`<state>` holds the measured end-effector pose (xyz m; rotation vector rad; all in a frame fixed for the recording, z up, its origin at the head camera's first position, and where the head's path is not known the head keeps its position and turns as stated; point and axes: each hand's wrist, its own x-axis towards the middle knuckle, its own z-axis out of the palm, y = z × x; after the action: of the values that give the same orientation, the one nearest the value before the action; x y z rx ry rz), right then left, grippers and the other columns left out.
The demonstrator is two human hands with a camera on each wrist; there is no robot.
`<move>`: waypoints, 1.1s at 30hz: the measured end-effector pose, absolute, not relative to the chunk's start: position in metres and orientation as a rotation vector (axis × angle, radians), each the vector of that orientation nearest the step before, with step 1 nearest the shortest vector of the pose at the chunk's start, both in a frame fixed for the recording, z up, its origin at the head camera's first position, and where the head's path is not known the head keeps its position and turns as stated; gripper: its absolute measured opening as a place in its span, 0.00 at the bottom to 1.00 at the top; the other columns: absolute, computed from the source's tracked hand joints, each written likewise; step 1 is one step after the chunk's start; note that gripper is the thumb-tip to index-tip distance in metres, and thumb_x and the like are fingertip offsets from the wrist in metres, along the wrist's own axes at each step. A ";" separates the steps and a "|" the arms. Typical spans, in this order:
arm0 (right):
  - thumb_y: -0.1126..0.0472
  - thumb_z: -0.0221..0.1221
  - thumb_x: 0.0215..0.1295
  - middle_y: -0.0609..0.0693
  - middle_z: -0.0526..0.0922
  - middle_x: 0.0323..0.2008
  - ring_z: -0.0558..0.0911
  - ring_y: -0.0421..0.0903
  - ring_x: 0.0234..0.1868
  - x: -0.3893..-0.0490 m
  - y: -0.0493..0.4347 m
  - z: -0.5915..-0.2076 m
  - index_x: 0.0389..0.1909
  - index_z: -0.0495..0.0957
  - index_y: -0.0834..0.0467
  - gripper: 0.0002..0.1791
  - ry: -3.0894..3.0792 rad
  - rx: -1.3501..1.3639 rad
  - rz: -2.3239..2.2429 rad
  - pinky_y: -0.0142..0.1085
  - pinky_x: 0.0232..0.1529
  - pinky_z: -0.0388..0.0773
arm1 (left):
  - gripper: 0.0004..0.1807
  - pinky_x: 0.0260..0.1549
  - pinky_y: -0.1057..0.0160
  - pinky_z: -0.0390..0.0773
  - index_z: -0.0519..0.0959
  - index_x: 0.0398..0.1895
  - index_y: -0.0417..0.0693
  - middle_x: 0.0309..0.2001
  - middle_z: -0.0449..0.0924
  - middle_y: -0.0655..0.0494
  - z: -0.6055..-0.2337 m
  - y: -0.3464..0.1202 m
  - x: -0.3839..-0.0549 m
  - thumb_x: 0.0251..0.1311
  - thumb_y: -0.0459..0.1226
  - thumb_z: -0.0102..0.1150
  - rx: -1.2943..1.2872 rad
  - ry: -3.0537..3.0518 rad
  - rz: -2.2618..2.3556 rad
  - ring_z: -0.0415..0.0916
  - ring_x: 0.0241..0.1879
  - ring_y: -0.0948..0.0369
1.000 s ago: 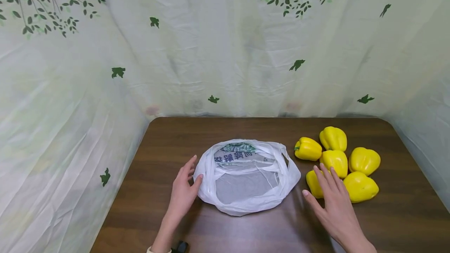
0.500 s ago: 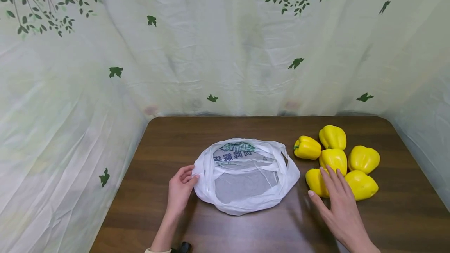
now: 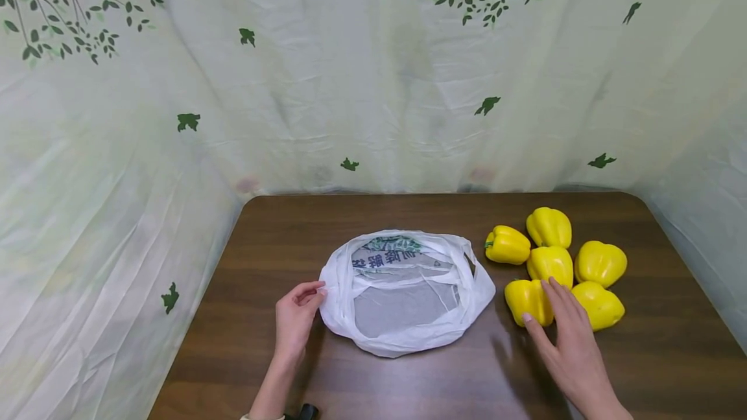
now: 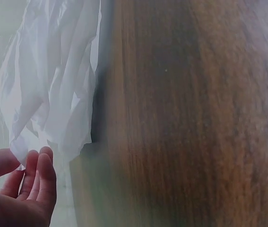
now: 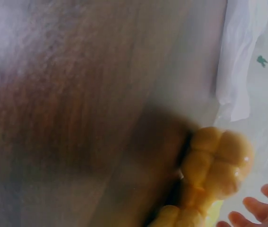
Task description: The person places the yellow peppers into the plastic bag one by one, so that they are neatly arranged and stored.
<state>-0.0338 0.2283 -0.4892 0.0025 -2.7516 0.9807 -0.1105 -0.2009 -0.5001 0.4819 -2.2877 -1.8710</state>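
A white plastic bag with printed lettering lies on the table with its mouth spread wide. At its left edge my left hand pinches the plastic between thumb and fingertips; the left wrist view shows the bag's edge reaching between them. Several yellow bell peppers lie grouped to the bag's right. My right hand is stretched over the nearest ones, fingers extended and apart, its thumb beside the front-left bell pepper. In the right wrist view, the fingers are beside a bell pepper; contact I cannot tell.
The brown wooden table has rounded far corners. A pale curtain with printed leaves and birds hangs behind it and along both sides. A small black object shows by the left wrist at the bottom edge.
My left fingers have drawn together on the bag's left edge. My right hand has shifted slightly right and closer to the front-left bell pepper. Bag and peppers stay in place.
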 end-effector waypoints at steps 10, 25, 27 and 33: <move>0.44 0.56 0.71 0.71 0.59 0.68 0.61 0.71 0.64 -0.037 0.233 -0.494 0.73 0.54 0.68 0.42 -2.857 -0.120 1.013 0.67 0.58 0.59 | 0.10 0.36 0.73 0.77 0.84 0.42 0.30 0.39 0.85 0.42 -0.503 -0.202 -0.112 0.60 0.28 0.65 0.509 -2.274 -1.876 0.80 0.32 0.66; 0.36 0.59 0.64 0.70 0.59 0.66 0.63 0.67 0.62 -0.050 0.236 -0.493 0.72 0.55 0.66 0.49 -2.970 -0.290 1.043 0.68 0.56 0.62 | 0.11 0.35 0.72 0.75 0.84 0.43 0.32 0.39 0.85 0.45 -0.502 -0.203 -0.113 0.59 0.30 0.66 0.540 -2.272 -1.899 0.77 0.32 0.65; 0.36 0.61 0.62 0.71 0.59 0.66 0.63 0.68 0.62 -0.051 0.236 -0.493 0.72 0.55 0.67 0.51 -2.982 -0.306 1.039 0.68 0.57 0.62 | 0.11 0.34 0.72 0.75 0.84 0.43 0.32 0.39 0.85 0.45 -0.502 -0.203 -0.113 0.59 0.30 0.66 0.536 -2.271 -1.899 0.77 0.31 0.65; 0.37 0.64 0.59 0.72 0.61 0.65 0.64 0.68 0.60 -0.055 0.238 -0.492 0.72 0.54 0.69 0.54 -3.015 -0.290 1.030 0.67 0.57 0.62 | 0.10 0.35 0.72 0.76 0.84 0.43 0.32 0.39 0.85 0.45 -0.502 -0.203 -0.114 0.60 0.30 0.66 0.517 -2.273 -1.912 0.77 0.32 0.65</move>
<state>-0.0553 0.2384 -0.4921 -0.2903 -3.0149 1.0297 -0.1135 -0.2034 -0.5016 0.5174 -2.2731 -1.9120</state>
